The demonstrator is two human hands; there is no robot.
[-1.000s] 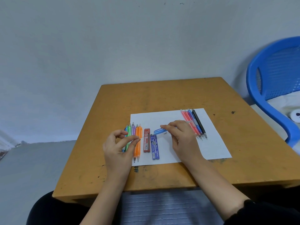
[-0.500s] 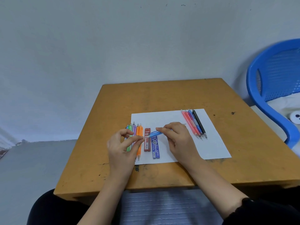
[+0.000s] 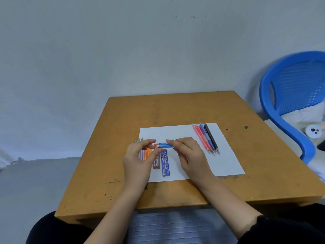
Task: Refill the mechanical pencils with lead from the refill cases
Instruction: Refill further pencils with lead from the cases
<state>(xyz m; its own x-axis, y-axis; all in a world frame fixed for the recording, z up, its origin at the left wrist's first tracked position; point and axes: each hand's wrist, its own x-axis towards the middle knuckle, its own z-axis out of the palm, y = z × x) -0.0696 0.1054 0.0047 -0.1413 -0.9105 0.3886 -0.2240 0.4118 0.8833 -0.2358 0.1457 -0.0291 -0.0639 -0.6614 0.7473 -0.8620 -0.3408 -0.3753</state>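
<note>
A person sits at a square wooden table point(image 3: 246, 173) whose ochre top is scuffed and spotted with dark marks. A flat white sheet of paper point(image 3: 226, 166) lies on it.

Above the sheet, between the two hands, a slim translucent blue pencil point(image 3: 164, 145) is held level, pointing left to right. The right hand point(image 3: 190, 155) pinches its right end, with the forefinger on top and the other fingers curled loosely behind. The left hand point(image 3: 138, 160) is curled at the pencil's left end, forefinger above and thumb below. Whether they clamp the barrel or something thinner is too small to tell.

Just under the pencil, two flat rectangular refill cases lie side by side on the paper: a red case point(image 3: 156, 163) and a longer blue case point(image 3: 165, 163) with white print. The left hand partly hides a row of orange, lilac and green pencils point(image 3: 147, 153) at the sheet's left edge. Well apart, on the paper's right side, red, blue and black pencils point(image 3: 206, 138) lie close together with their metal tips toward the person.

A glossy blue plastic chair point(image 3: 274, 95) with a perforated back stands to the right of the table.
</note>
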